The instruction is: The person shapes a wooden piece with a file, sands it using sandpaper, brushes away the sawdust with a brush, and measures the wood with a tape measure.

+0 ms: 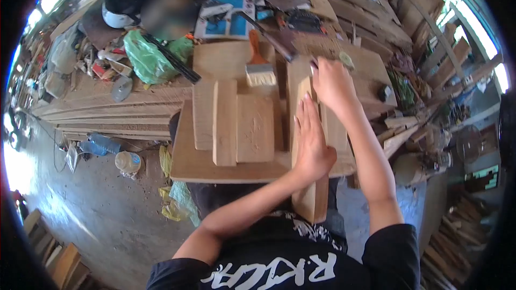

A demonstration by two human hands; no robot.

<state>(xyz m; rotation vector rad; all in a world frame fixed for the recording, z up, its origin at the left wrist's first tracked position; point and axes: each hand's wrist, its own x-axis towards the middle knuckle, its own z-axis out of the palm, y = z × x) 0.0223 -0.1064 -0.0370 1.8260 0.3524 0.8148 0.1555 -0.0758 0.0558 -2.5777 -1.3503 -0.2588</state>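
Observation:
My left hand [313, 142] lies with its fingers stretched out along a long wooden piece [310, 201], which points away from me and juts past the board's near edge. Near the far end of that piece, my right hand [333, 81] is closed around a small dark object that is mostly hidden. To the left, a wooden block [255, 129] with marks on its face lies beside a narrower block [224, 123]. A paintbrush [260, 67] with an orange handle rests beyond them on a flat board [204, 83].
A green plastic bag [148, 59], a black-and-white helmet [122, 8] and a blue-and-white sheet [226, 13] are on the bench at the back. A dark tool [277, 40] lies beyond the brush. Bottles and plastic bags sit below at left; scrap wood is stacked at right.

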